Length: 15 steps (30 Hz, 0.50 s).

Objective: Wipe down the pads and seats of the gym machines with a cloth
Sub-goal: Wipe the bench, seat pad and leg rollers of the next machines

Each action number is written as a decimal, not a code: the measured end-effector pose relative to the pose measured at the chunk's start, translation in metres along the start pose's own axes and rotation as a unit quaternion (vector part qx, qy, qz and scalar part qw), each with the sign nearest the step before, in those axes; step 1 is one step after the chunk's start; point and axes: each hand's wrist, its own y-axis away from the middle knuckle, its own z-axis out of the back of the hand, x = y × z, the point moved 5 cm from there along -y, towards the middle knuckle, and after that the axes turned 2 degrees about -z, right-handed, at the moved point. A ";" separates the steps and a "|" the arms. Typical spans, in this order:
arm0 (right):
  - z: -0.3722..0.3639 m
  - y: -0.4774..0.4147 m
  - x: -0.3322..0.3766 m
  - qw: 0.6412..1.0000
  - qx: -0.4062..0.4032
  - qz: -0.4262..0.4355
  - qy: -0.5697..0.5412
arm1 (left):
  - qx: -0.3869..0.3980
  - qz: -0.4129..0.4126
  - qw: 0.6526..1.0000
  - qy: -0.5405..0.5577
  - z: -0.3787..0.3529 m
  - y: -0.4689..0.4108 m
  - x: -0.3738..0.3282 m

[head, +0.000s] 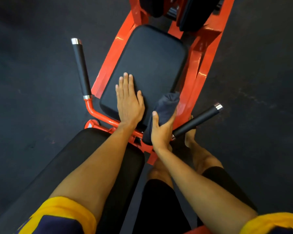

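Note:
A black padded seat (149, 61) sits on an orange machine frame (198, 65) in the middle of the view. My left hand (128, 100) lies flat on the seat's near part, fingers straight and together. My right hand (161, 130) grips a bunched dark blue cloth (166, 105) at the seat's near right corner. A second black pad (85, 157) lies nearer, under my left forearm.
Two black grip handles with chrome ends stick out beside the seat, one on the left (81, 66) and one on the right (196, 119). More black pads (194, 12) stand at the far end of the frame. Dark rubber floor (32, 81) surrounds the machine. My bare foot (190, 137) is at the right.

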 end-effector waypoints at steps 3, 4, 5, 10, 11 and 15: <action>-0.006 -0.005 0.009 0.996 -0.051 -0.059 -0.053 | -0.015 0.015 0.999 -0.035 -0.006 0.005 -0.002; -0.005 -0.019 0.023 0.994 -0.073 -0.051 -0.060 | -0.017 0.015 0.999 -0.043 -0.008 0.004 -0.003; -0.006 -0.034 0.036 0.993 -0.092 -0.041 -0.061 | -0.018 0.018 0.999 -0.047 -0.007 0.004 -0.001; -0.003 -0.074 0.059 0.992 -0.122 0.006 -0.045 | -0.016 0.021 0.998 -0.059 -0.011 0.004 -0.005; -0.005 -0.061 0.050 0.993 -0.113 0.025 -0.030 | -0.015 0.019 0.998 -0.060 -0.011 0.005 -0.005; -0.010 0.012 -0.009 0.996 -0.074 0.041 0.035 | -0.017 0.025 0.998 -0.051 -0.010 0.002 -0.006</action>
